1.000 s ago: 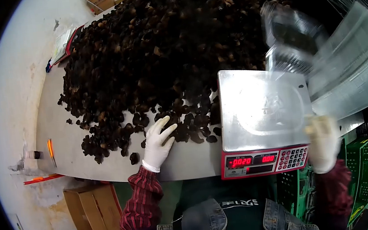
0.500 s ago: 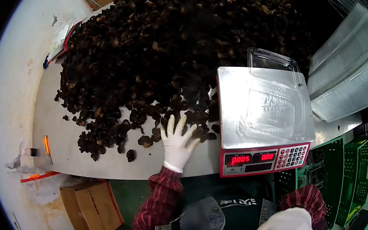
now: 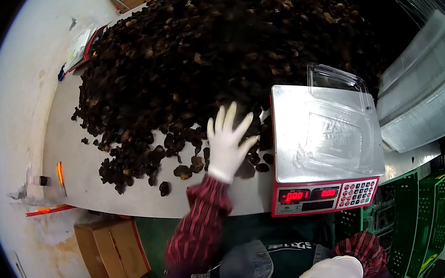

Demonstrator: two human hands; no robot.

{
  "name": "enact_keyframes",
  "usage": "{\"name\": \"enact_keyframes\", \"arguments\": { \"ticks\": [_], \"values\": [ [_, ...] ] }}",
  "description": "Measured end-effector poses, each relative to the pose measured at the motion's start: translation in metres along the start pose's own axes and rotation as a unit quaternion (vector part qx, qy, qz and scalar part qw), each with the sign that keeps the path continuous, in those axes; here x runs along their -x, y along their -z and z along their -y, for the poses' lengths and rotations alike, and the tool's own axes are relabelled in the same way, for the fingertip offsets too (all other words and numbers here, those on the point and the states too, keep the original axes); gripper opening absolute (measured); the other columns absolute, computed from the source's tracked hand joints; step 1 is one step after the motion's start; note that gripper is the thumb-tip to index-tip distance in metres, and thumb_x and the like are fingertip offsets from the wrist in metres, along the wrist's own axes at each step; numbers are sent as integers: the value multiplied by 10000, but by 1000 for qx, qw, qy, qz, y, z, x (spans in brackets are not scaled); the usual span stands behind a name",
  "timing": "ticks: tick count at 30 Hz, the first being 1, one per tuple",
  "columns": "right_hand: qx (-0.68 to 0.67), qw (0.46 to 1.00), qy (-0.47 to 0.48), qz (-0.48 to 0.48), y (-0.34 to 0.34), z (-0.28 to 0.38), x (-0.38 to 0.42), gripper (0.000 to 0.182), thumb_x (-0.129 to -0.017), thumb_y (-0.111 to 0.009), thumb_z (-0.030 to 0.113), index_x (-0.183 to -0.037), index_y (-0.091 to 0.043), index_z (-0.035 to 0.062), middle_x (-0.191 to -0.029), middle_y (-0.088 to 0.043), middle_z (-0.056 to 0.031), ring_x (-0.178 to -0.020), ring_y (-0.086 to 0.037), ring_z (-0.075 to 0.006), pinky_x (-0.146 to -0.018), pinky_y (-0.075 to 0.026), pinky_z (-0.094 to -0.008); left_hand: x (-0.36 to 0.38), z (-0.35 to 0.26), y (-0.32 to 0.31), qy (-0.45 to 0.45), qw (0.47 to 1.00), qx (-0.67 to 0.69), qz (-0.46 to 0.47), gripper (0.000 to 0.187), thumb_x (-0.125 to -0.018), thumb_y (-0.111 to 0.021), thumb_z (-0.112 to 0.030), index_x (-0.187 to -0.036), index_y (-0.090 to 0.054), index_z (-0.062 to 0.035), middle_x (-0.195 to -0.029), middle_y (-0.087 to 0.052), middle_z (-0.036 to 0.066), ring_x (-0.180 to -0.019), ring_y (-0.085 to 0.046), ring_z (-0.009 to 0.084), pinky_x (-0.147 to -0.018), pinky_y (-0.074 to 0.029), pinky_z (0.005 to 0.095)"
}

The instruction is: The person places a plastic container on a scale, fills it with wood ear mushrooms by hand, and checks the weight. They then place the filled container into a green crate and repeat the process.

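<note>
My left hand (image 3: 228, 145), in a white glove, lies over the near edge of a big heap of dark wood ear mushrooms (image 3: 213, 57). Its fingers are spread and nothing is in its grasp. Low in the view, close to my body, is my right hand (image 3: 328, 276), also gloved; its fingers are mostly hidden by the frame edge. To the right of my left hand stands a red digital scale (image 3: 282, 132) with a metal plate and lit red digits. On the plate sits an opened clear plastic clamshell box (image 3: 337, 137).
Stacks of clear plastic boxes (image 3: 428, 85) stand right of the scale. Green crates (image 3: 428, 214) are below them. An open cardboard box (image 3: 112, 256) is on the floor at left. An orange-handled tool (image 3: 61, 176) lies on the grey table (image 3: 77, 161) near the wall.
My left hand has moved forward and slightly right, deeper over the mushrooms. My right hand has shifted a little left. The scale's reading has gone from 0.005 to -0.001.
</note>
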State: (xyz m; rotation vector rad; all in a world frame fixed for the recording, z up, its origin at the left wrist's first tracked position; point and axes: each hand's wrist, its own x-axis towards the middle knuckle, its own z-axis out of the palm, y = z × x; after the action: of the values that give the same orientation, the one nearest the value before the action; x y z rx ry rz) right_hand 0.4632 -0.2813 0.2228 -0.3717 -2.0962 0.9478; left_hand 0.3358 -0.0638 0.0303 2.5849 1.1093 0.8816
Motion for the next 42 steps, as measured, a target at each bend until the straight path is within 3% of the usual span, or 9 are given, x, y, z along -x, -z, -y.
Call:
{"name": "enact_keyframes", "arguments": {
  "ticks": [5,9,13,16,21,26,31,39,42],
  "values": [
    [21,995,-72,-69,7,-5,19,738,-828,-532,606,-1195,-628,-27,-549,-376,-28,-474,-464,-196,-448,-337,-320,-30,13,-27,18,987,-77,141,526,-796,-664,-464,-1262,-592,-231,-1384,-454,125,-1289,-375,350,-1050,-272,570],
    [27,975,-163,-149,33,-5,65,572,-963,-510,450,-1038,-638,-102,-656,-672,-168,-433,-579,-178,-411,-471,-271,23,-3,0,10,986,-50,156,518,-800,-662,-461,-1239,-610,-192,-1381,-471,121,-1277,-411,340,-1070,-235,595],
    [220,762,-291,-536,16,-1,92,427,-994,-514,313,-848,-660,-60,-688,-689,-132,-452,-545,-87,-476,-371,-185,74,-2,26,-3,995,-47,86,531,-731,-727,-415,-1210,-630,-209,-1436,-426,117,-1321,-351,381,-1068,-224,607],
    [248,721,-298,-574,28,-3,109,411,-1001,-508,299,-862,-655,-59,-607,-640,-68,-454,-504,-53,-496,-340,-172,102,6,29,8,998,-32,58,565,-660,-783,-421,-1178,-656,-234,-1477,-368,158,-1365,-288,408,-1074,-202,618],
    [349,512,-467,-631,49,-28,133,236,-984,-548,165,-1056,-654,-34,-746,-616,-16,-543,-480,-46,-529,-410,-197,71,0,22,32,996,-45,75,770,-586,-805,-496,-1302,-587,-313,-1534,-247,183,-1397,-170,470,-1070,-137,678],
    [426,543,-534,-489,59,-46,168,432,-951,-615,289,-1227,-566,-40,-709,-412,4,-638,-398,-102,-589,-379,-250,46,-4,4,-3,994,-8,105,795,-597,-742,-602,-1317,-568,-311,-1500,-311,181,-1345,-252,490,-1063,-183,669],
    [395,551,-554,-482,57,-52,172,512,-948,-585,410,-1259,-543,7,-798,-549,-29,-607,-488,-83,-589,-427,-231,83,-27,18,-7,986,-32,166,762,-560,-774,-583,-1261,-604,-338,-1484,-340,152,-1344,-260,483,-1047,-211,681],
    [308,576,-569,-499,60,-69,166,434,-954,-610,285,-1253,-540,-20,-723,-526,-11,-569,-458,-63,-531,-396,-213,57,-33,2,-13,993,-30,110,641,-626,-809,-388,-1232,-615,-308,-1502,-312,148,-1344,-266,459,-1028,-258,628],
    [270,553,-588,-524,61,-73,148,358,-913,-649,146,-1214,-576,-35,-635,-460,-3,-513,-445,-79,-472,-391,-243,64,-23,-12,-34,992,-52,110,581,-637,-792,-334,-1192,-630,-272,-1336,-468,114,-1169,-429,373,-925,-391,510]
  ]
}}
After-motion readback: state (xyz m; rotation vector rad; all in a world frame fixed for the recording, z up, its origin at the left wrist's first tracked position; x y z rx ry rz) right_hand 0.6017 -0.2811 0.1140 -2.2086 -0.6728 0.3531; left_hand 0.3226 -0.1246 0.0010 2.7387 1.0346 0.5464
